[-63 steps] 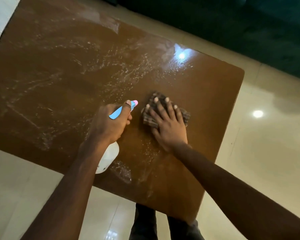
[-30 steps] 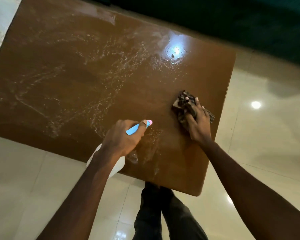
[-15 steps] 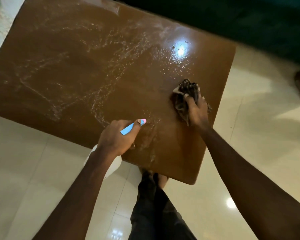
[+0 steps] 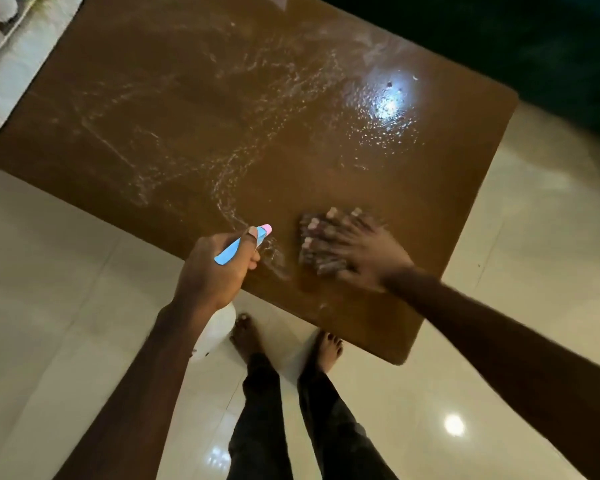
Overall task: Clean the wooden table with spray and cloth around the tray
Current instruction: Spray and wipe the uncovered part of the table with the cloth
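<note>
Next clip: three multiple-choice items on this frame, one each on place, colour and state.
1. Where on the table is the cloth? A far left corner; B near right part; C dead centre.
2. The nozzle tip of the spray bottle is: A pink; B green; C black.
3. The right hand is: A fisted; B flat on the cloth; C lifted clear.
B, it lies beside the near edge; A, pink above the blue trigger; B, spread fingers press it.
</note>
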